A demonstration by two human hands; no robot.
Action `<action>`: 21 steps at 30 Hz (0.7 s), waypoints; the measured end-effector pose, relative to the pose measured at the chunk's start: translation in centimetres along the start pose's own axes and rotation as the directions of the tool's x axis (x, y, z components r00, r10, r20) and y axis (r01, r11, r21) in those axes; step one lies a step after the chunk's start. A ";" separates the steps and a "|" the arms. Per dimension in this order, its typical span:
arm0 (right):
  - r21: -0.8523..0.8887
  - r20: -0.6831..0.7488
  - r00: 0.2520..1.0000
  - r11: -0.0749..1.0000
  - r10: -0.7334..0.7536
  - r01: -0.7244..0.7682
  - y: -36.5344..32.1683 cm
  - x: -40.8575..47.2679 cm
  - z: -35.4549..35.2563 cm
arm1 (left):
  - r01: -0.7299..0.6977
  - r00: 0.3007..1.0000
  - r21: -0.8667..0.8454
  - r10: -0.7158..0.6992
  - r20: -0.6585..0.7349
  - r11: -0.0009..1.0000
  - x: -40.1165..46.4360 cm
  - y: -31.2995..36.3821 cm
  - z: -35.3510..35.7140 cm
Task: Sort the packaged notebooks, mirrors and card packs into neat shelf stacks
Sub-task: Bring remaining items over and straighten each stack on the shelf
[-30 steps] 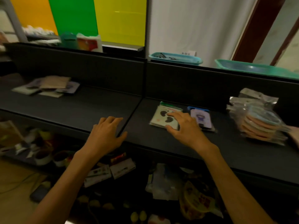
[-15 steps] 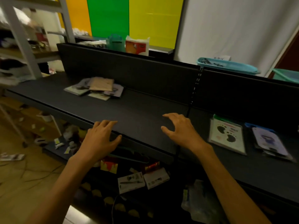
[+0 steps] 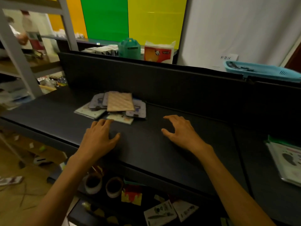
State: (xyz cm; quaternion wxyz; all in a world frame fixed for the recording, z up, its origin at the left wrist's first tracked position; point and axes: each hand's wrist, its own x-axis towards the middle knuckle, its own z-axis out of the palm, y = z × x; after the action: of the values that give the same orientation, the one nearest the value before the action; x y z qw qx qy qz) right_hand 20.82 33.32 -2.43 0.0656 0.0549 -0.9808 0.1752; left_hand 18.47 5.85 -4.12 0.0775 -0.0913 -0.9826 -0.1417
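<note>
Both hands hover low over the dark shelf (image 3: 146, 149), palms down, and neither holds anything. The left hand (image 3: 99, 139) has its fingers loosely spread, the fingertips just short of the near edge of a loose pile of packaged items (image 3: 114, 106); whether they touch the nearest pack cannot be told. The right hand (image 3: 180, 132) is relaxed with fingers slightly bent, well apart from the pile on its right.

The pile lies toward the far side of the shelf, close to the dark back panel (image 3: 162, 82). A tan striped packet (image 3: 120, 101) sits on top, with purple-grey card packs and pale flat packs fanned out under it at mixed angles.

At the far right edge, on the next shelf section, lies a pale pack with dark paw-like prints (image 3: 288, 159), partly cut off. Behind the back panel stand a green box (image 3: 129, 48), a white and orange pack (image 3: 158, 52) and a blue basket (image 3: 263, 70). Below the shelf, tape rolls (image 3: 104, 185) and small packets lie scattered.
</note>
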 end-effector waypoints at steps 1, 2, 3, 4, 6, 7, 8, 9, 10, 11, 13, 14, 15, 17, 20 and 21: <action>0.002 0.006 1.000 1.000 0.016 -0.016 -0.4 0.7 0.1 | 0.003 1.000 -0.009 -0.003 0.005 1.000 0.8 -0.5 0.0; 0.005 0.008 0.999 0.999 0.036 -0.036 -0.7 1.4 0.3 | 0.001 1.000 -0.018 -0.001 0.002 1.000 1.7 -1.0 -0.1; 0.006 0.009 0.999 0.999 0.053 -0.053 -1.0 2.1 0.4 | -0.008 1.000 -0.025 0.008 -0.010 1.000 2.6 -1.5 -0.1; 0.005 0.011 0.998 0.998 0.068 -0.068 -1.4 2.8 0.6 | -0.018 0.999 -0.032 0.017 -0.027 0.999 3.6 -2.0 -0.2; 0.005 0.022 0.995 0.995 0.100 -0.100 -2.1 4.3 1.0 | -0.029 0.998 -0.066 0.025 -0.057 0.997 5.5 -3.0 -0.5; 0.008 0.026 0.993 0.993 0.118 -0.118 -2.4 5.0 1.3 | -0.037 0.998 -0.093 0.031 -0.061 0.995 6.4 -3.4 -0.5; 0.010 0.031 0.991 0.991 0.134 -0.134 -2.8 5.6 1.6 | -0.043 0.998 -0.127 0.036 -0.059 0.991 7.2 -3.7 -0.5; 0.011 0.034 0.988 0.988 0.152 -0.153 -3.2 6.3 2.0 | -0.054 0.997 -0.160 0.046 -0.054 0.986 8.2 -4.1 -0.4; 0.013 0.040 0.985 0.986 0.168 -0.169 -3.5 6.9 2.2 | -0.059 0.998 -0.180 0.052 -0.047 0.982 9.0 -4.4 -0.3; 0.017 0.046 0.981 0.982 0.186 -0.187 -3.9 7.4 2.5 | -0.064 0.998 -0.182 0.057 -0.039 0.981 9.8 -4.8 -0.2; 0.033 0.045 0.971 0.971 0.236 -0.238 -4.9 8.7 3.3 | -0.084 0.996 -0.173 0.084 -0.012 0.981 12.0 -6.2 0.3; 0.037 0.035 0.967 0.967 0.252 -0.253 -5.5 9.2 3.6 | -0.097 0.995 -0.180 0.099 0.005 0.979 13.0 -6.7 0.4; 0.042 0.029 0.964 0.963 0.265 -0.266 -6.2 9.7 3.9 | -0.110 0.993 -0.187 0.115 0.018 0.976 13.9 -7.2 0.6; 0.069 0.027 0.955 0.953 0.295 -0.296 -7.3 10.4 4.3 | -0.130 0.990 -0.164 0.137 0.033 0.978 15.3 -7.8 0.7; 0.148 0.029 0.924 0.913 0.381 -0.381 -9.1 11.0 5.1 | -0.167 0.983 -0.099 0.174 0.063 0.981 16.8 -8.4 0.9; 0.154 0.023 0.911 0.899 0.412 -0.411 -9.7 11.2 5.3 | -0.185 0.978 -0.087 0.192 0.079 0.979 17.2 -8.6 1.0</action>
State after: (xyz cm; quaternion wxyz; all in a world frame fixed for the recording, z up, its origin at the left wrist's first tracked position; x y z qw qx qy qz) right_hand 10.45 21.46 -2.48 0.0277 -0.1494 -0.9532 0.2612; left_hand -0.07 0.77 -4.26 0.0439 -0.1934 -0.9655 -0.1686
